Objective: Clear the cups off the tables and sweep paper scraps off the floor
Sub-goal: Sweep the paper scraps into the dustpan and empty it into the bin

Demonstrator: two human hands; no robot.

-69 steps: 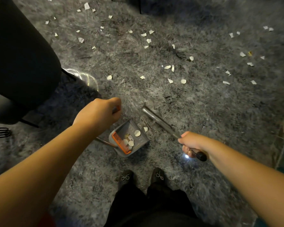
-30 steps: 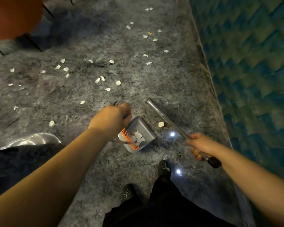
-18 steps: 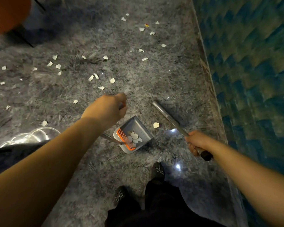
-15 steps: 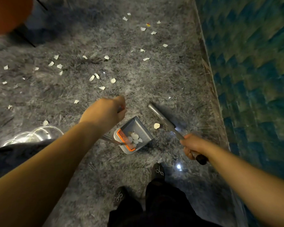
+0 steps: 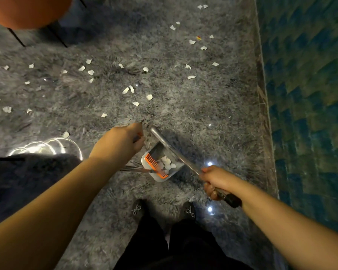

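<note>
Right hand (image 5: 216,181), fingers curled round the silver broom handle (image 5: 176,152), has swept the last nearby scrap into the grey orange-combed dustpan (image 5: 161,165); left hand (image 5: 119,146) grips its handle.

Single head-worn wide-angle view, looking steeply down from standing height onto the floor (image 5: 203,114) ahead of the wearer. Both forearms enter from the lower corners; the shoes (image 5: 187,210) sit at bottom centre, and a wall (image 5: 310,94) bounds the right edge.
</note>
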